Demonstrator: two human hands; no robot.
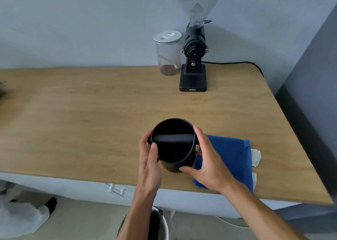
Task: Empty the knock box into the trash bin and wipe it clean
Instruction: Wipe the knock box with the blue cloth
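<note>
Knock box [174, 146] sits near the table [91, 112] front edge, plenty of bare wood left of it. Left hand [149, 159] and right hand [207, 165] both grip its sides. Black, bar across, looks empty inside.

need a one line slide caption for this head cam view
Both hands, left hand and right hand, grip the black knock box over the wooden counter, beside a blue cloth.

Left hand [149, 159] and right hand [207, 165] cupped facing each other, fingers curled, thumbs forward; both forearms bare, extended forward.
</note>
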